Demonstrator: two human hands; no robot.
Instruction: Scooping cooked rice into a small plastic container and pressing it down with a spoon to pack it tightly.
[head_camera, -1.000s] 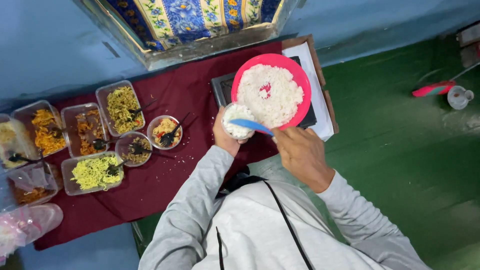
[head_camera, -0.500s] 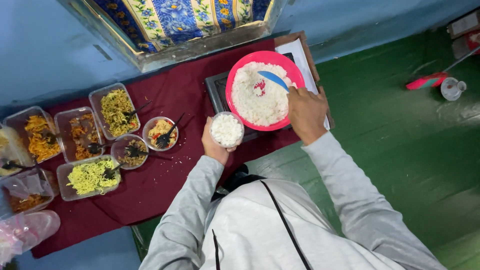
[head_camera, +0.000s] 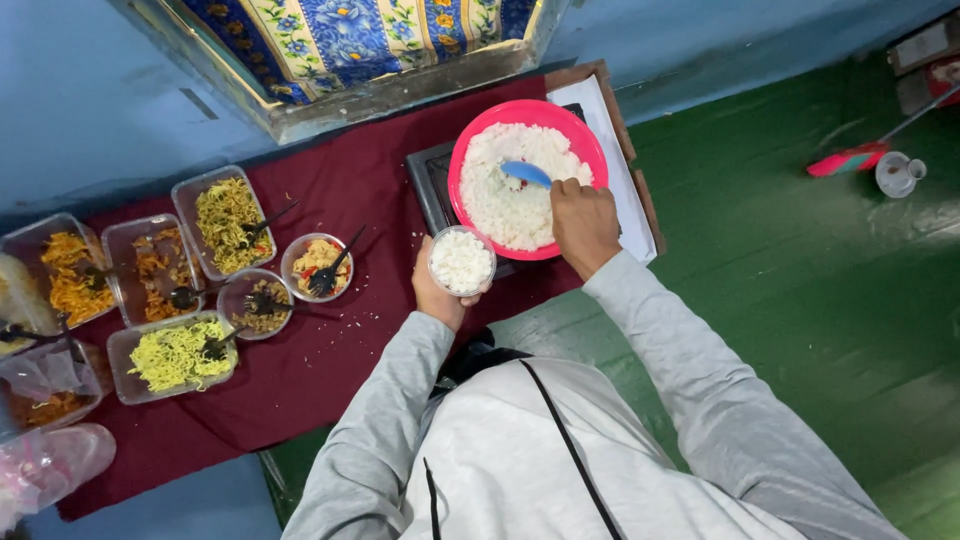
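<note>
My left hand holds a small clear cup of white rice just below the rim of a large pink bowl. The bowl is full of white rice and rests on a dark tray over the maroon cloth. My right hand grips a blue spoon whose scoop lies in the rice in the middle of the bowl.
To the left, several clear containers hold yellow noodles, fried noodles and other cooked food, and a small bowl has a black fork in it. A patterned blue cloth lies beyond. Green floor at right holds a broom and a cup.
My right hand has moved the blue spoon from over the small cup up into the pink bowl's rice. The cup stays in my left hand, now filled.
</note>
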